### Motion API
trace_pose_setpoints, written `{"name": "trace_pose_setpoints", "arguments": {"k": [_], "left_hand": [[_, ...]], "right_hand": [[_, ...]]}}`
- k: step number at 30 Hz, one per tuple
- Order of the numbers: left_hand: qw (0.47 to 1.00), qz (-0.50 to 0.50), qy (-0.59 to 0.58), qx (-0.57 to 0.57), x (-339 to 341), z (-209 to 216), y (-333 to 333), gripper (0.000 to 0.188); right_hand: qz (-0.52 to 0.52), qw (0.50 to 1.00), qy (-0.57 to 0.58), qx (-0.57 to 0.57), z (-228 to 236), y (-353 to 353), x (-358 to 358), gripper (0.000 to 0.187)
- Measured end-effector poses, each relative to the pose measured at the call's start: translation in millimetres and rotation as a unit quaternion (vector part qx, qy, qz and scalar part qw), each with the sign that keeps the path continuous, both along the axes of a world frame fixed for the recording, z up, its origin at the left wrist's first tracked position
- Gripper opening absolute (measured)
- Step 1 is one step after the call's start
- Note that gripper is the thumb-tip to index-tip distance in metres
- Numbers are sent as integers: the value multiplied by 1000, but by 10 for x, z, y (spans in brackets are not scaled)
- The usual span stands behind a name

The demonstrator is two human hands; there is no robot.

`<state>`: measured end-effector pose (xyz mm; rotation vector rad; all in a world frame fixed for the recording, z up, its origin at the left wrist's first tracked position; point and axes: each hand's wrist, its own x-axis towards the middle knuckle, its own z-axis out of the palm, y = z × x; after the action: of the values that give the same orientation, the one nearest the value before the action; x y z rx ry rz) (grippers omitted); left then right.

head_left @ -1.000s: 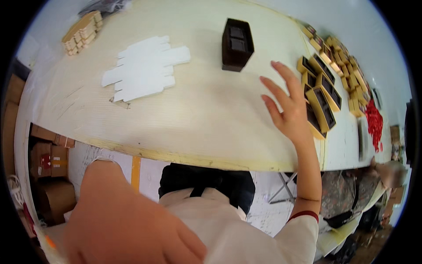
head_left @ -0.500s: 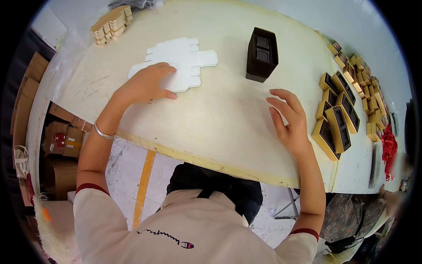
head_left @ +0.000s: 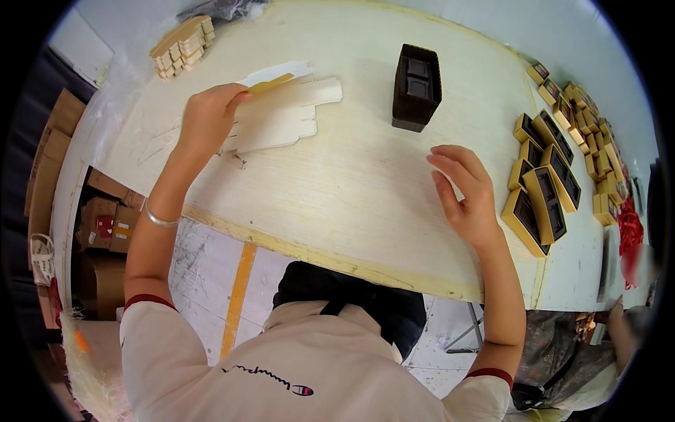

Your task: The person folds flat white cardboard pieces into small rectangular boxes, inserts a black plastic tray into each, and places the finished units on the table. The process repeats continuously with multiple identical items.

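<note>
L-hand grip (head_left: 209,118): pinched, thumb against fingers, on near-L edge of 1 card sheet (head_left: 271,84), gold side partly showing. Sheet pos.: L half of worktop, tilted up over stack of white card blanks (head_left: 281,130); can't tell if its far edge rests on stack. R-hand grip (head_left: 463,193): fingers half curled, thumb apart, nothing visible in it; pos. over R half of worktop.

Surrounding items:
- Dark box (head_left: 401,105), w/ 2 square wells on top: upright beyond R hand, btwn card stack and gold boxes; stands in the way of a straight path along the far side.
- Gold boxes (head_left: 538,207) w/ black inserts: grouped to R of R hand, some leaning on others.
- Small gold boxes (head_left: 605,153): piled along far R edge; red ribbon-like bundle (head_left: 631,235) near them.
- Tan card pile (head_left: 181,46), notched edges: far L corner; grey plastic bag (head_left: 219,10) just beyond.

Worktop (head_left: 351,204): pale, w/ scuff marks at L and yellowish strip along near edge.

Room: pale wall (head_left: 464,17) behind; brown cartons (head_left: 98,221) under L end; whitish floor (head_left: 200,274) w/ yellow stripe (head_left: 239,299); another person (head_left: 552,352), patterned clothing, partly in view at lower R.
</note>
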<state>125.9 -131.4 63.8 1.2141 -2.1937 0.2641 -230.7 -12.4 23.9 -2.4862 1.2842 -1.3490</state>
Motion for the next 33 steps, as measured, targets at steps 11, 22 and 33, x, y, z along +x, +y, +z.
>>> {"name": "trace_pose_setpoints", "arguments": {"k": [11, 22, 33], "left_hand": [[860, -365, 31, 356, -1234, -361, 1058, 16], [884, -337, 29, 323, -1415, -396, 822, 32], [915, -298, -37, 269, -1137, -565, 932, 13]], "right_hand": [[-83, 975, -29, -204, 356, 498, -211, 27], [-36, 941, 332, -53, -169, 702, 129, 27], [-36, 943, 227, 240, -20, 552, 238, 18]]}}
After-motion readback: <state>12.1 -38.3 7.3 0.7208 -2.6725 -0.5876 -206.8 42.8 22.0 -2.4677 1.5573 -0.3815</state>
